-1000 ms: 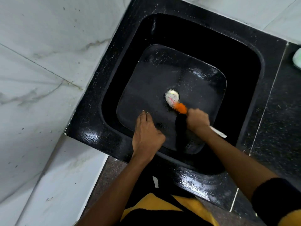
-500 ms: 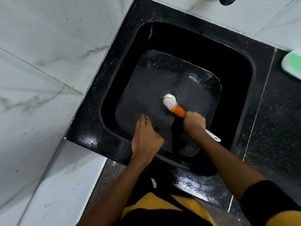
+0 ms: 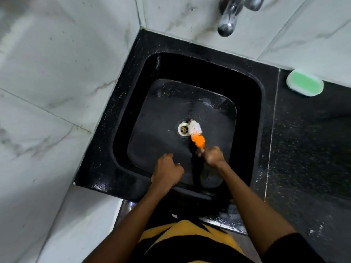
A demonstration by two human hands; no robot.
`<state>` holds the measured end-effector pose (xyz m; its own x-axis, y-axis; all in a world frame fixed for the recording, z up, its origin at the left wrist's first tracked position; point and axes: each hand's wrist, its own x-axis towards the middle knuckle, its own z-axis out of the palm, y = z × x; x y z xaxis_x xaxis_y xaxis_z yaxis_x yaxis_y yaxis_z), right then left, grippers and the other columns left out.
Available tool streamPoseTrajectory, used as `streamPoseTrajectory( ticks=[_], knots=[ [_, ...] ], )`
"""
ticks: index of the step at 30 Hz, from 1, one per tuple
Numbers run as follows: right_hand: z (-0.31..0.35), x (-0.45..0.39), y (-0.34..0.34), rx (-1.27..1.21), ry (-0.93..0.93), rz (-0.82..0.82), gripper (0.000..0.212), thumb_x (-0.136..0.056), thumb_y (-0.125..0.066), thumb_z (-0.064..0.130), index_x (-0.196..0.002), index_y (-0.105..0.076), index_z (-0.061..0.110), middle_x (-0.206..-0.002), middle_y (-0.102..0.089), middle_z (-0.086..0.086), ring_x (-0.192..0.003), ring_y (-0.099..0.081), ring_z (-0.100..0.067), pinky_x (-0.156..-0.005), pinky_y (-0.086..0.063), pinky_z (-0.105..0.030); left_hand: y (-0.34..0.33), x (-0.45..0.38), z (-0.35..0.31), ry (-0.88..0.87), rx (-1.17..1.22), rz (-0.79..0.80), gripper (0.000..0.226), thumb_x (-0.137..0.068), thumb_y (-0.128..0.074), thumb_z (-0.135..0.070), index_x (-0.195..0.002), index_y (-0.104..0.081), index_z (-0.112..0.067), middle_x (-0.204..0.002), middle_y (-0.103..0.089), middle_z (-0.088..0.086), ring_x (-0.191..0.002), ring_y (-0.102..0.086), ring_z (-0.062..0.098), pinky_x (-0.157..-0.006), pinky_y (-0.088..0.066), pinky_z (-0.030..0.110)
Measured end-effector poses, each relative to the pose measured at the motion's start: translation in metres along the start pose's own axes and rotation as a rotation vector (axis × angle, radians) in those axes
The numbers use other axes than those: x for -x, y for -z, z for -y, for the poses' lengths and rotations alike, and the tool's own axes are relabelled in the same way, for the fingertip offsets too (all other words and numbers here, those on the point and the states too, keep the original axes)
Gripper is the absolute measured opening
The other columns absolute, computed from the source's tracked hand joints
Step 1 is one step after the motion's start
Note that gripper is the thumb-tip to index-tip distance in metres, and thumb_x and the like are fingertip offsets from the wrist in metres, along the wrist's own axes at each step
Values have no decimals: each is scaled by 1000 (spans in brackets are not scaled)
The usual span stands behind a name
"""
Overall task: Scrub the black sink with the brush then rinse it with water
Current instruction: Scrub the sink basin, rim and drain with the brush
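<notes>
Sink (image 3: 247, 95) floor, wet. Right hand (image 3: 213, 156) grips brush (image 3: 196, 133), bristles beside drain (image 3: 183, 129). Left hand (image 3: 168, 172) curled, empty, beside it.

right hand (image 3: 213, 156) grips brush (image 3: 197, 136) | bristles beside drain (image 3: 183, 129) | sink (image 3: 247, 88) wet

Tap (image 3: 227, 19) overhangs sink (image 3: 254, 120); brush (image 3: 197, 134) perhaps touches drain (image 3: 183, 129).

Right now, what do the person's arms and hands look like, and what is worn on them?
Both hands, left hand and right hand, are bare, without gloves, rings or a watch. The forearms are uncovered. A black sleeve shows on the right upper arm.
</notes>
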<state>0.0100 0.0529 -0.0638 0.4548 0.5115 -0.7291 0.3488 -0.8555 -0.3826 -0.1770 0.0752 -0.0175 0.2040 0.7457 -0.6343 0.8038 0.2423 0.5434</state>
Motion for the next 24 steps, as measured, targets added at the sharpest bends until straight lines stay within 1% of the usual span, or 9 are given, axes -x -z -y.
streamPoseTrajectory(
  ticks=[2, 5, 9, 12, 14, 17, 19, 22, 24],
  knots=[
    [4, 8, -5, -242, 5, -7, 36, -100, -49, 26, -74, -72, 14, -72, -64, -3, -65, -57, -18, -61, -40, -26, -4, 1, -8, -17, 85, 64, 44, -86, -64, -23, -127, -62, -9, -126, -65, 10, -115, -61, 25, -98, -48, 31],
    [13, 18, -16, -705, -69, 18, 37, -100, -42, 13, -67, -58, 11, -53, -42, -1, -35, -32, -8, -37, -23, -17, -22, 5, -23, -7, 206, 187, 26, -83, -69, -25, -104, -74, -12, -106, -75, 10, -102, -68, 23, -92, -52, 31],
    [24, 28, -14, -938, -76, -14, 36, -101, -42, 12, -68, -56, 9, -54, -39, 0, -42, -31, -11, -38, -24, -20, -44, 6, -29, 35, 390, 349, 18, -72, -60, -24, -68, -74, -14, -79, -76, 13, -79, -72, 28, -80, -59, 49],
    [32, 30, -9, -951, -65, -42, 38, -102, -44, 18, -68, -59, 11, -54, -44, 1, -44, -36, -11, -40, -30, -22, -44, 10, -39, 68, 532, 384, 25, -93, -51, -2, -74, -66, -6, -70, -68, 16, -57, -67, 21, -58, -60, 35],
    [34, 31, -5, -963, -60, -51, 38, -102, -45, 18, -69, -60, 9, -55, -47, -1, -45, -40, -12, -42, -35, -24, -41, 11, -42, 61, 580, 320, 27, -97, -50, 0, -73, -63, -2, -59, -61, 11, -49, -61, 20, -47, -55, 29],
    [34, 34, -2, -949, -77, -64, 36, -102, -45, 16, -71, -60, 5, -56, -53, -5, -45, -48, -17, -47, -45, -27, -41, 11, -40, 43, 490, 170, 24, -88, -65, -8, -66, -70, 0, -51, -65, 8, -47, -60, 22, -50, -51, 29],
    [36, 37, -8, -968, -128, -44, 35, -100, -46, 16, -71, -61, 4, -55, -56, -8, -46, -53, -22, -47, -46, -28, -43, 13, -38, 23, 317, 69, 17, -75, -69, -15, -61, -72, -7, -52, -68, 4, -51, -66, 17, -53, -55, 28],
    [50, 42, -15, -914, -143, -98, 37, -94, -51, 15, -62, -64, 3, -54, -58, -12, -46, -57, -25, -39, -43, -26, -41, 15, -38, -10, 144, -46, 16, -61, -60, -26, -58, -70, -14, -59, -68, 3, -61, -67, 24, -52, -53, 32],
    [61, 44, -14, -878, -134, -129, 36, -92, -52, 11, -60, -66, 1, -55, -60, -15, -45, -58, -25, -44, -52, -35, -38, 14, -40, -20, 45, -116, 18, -62, -59, -29, -62, -69, -14, -65, -68, 5, -67, -65, 29, -52, -46, 31]
  ],
)
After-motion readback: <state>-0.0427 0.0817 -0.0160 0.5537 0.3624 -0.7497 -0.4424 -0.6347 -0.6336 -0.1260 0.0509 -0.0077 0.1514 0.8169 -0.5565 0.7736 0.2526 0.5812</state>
